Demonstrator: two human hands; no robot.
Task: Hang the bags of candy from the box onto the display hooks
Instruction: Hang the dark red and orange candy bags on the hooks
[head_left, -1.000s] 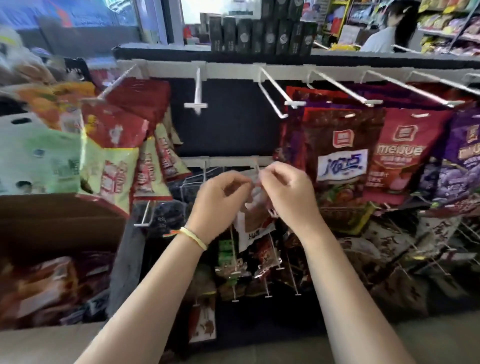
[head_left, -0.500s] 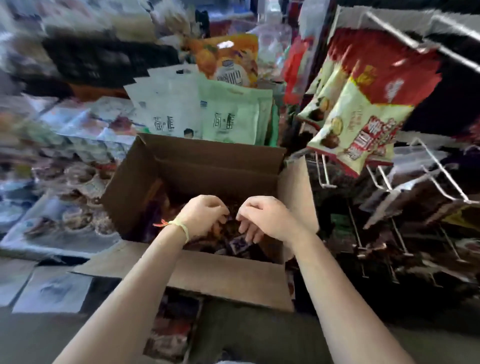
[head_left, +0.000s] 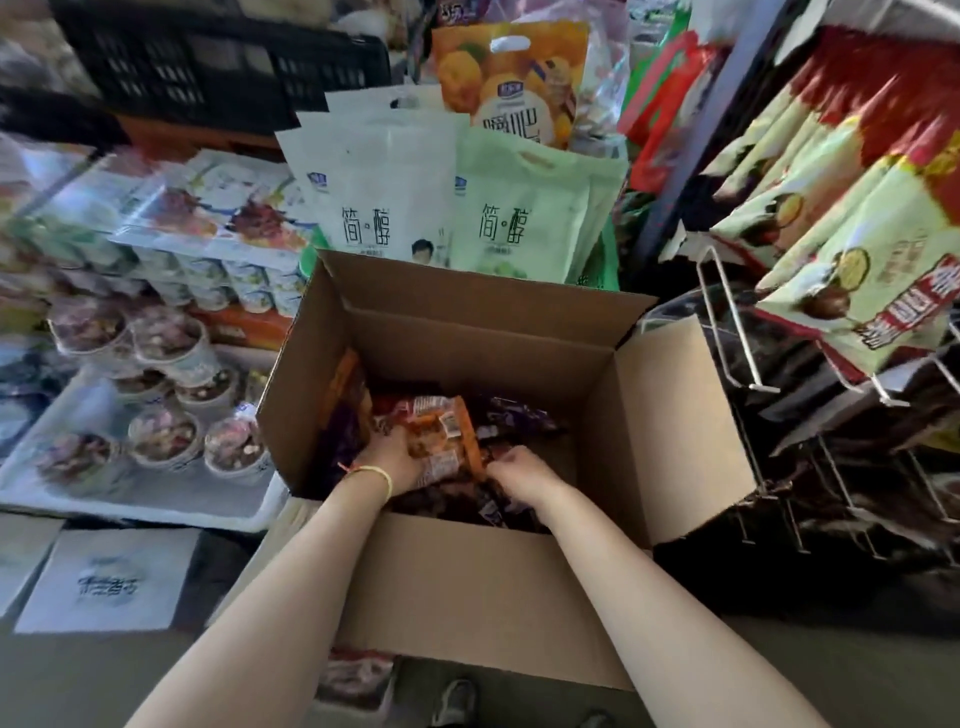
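Observation:
An open cardboard box stands in front of me, holding several candy bags. An orange bag of candy lies on top of dark purple and brown bags. My left hand, with a yellow band at the wrist, is down inside the box and grips the orange bag's near left edge. My right hand is beside it, fingers curled at the bag's right edge among the dark bags. Bare wire display hooks stick out on the right, below hanging green and red bags.
White and green pouches and an orange one stand behind the box. Trays of cups fill the left side, with a black crate above. The box's right flap leans toward the hook rack. Shoes show on the floor below.
My hands left the hooks where they were hanging a bag, and my view swung left and down to the box. Both hands have since sunk deeper into it, onto the orange bag.

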